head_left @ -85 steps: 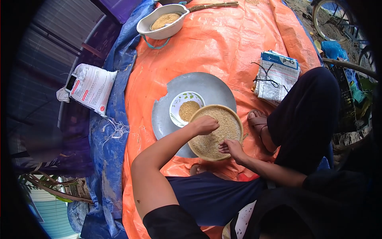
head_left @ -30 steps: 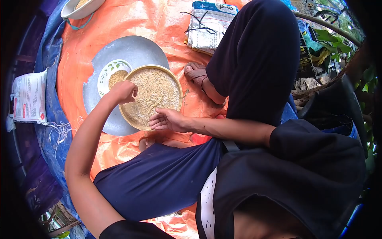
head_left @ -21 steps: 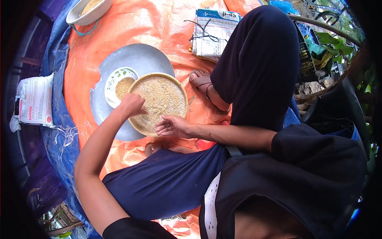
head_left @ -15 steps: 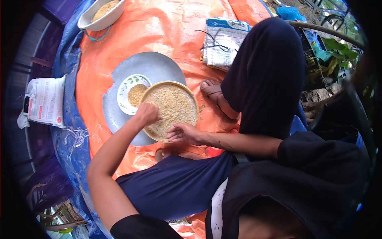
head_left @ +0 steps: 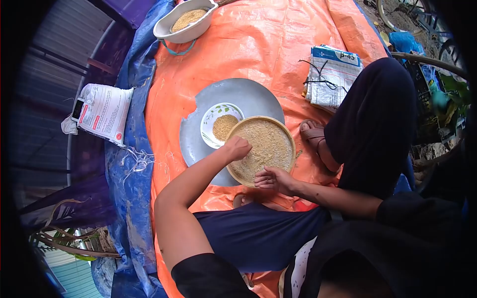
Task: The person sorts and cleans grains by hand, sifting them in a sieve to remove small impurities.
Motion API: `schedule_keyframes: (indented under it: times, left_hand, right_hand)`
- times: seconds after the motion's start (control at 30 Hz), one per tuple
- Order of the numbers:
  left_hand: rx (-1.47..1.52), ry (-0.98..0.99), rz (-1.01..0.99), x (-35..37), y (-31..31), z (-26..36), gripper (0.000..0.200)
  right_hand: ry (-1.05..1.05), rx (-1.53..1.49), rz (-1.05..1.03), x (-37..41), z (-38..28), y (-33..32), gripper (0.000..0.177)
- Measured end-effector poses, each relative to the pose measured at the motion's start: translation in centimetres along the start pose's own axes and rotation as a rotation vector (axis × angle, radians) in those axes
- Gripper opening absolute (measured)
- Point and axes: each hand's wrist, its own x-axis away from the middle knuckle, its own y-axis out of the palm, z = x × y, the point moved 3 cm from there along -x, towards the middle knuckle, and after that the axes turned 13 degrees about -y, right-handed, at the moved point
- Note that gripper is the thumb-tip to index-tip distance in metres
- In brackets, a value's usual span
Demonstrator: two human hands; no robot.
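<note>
A round, shallow tray with a tan rim holds a spread layer of pale grain and lighter bits. My left hand is closed over the tray's left side, fingers curled in; whatever they hold is hidden. Just inside the near rim, my right hand has its fingers stretched out and holds nothing visible. The tray partly overlaps a white bowl with a green leaf pattern, which contains a heap of golden grain. Both rest on a large grey metal disc with a ragged left edge.
An orange tarp covers the ground, bordered by a blue tarp. A white basin of grain stands at the far left. Folded sacks lie near my raised knee. A white printed bag lies left.
The view has shifted, so everything appears farther right and slightly lower. Both hands keep nearly the same places over the tray, the left closed and the right with fingers extended.
</note>
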Motion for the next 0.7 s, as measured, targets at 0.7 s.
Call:
schedule_keyframes:
  times: [0.7]
  left_hand:
    - [0.077,-0.133,-0.168,-0.2,-5.1,-1.9,0.022]
  right_hand:
    - [-0.135,0.107,0.127,-1.6,-0.8,-2.2,0.045]
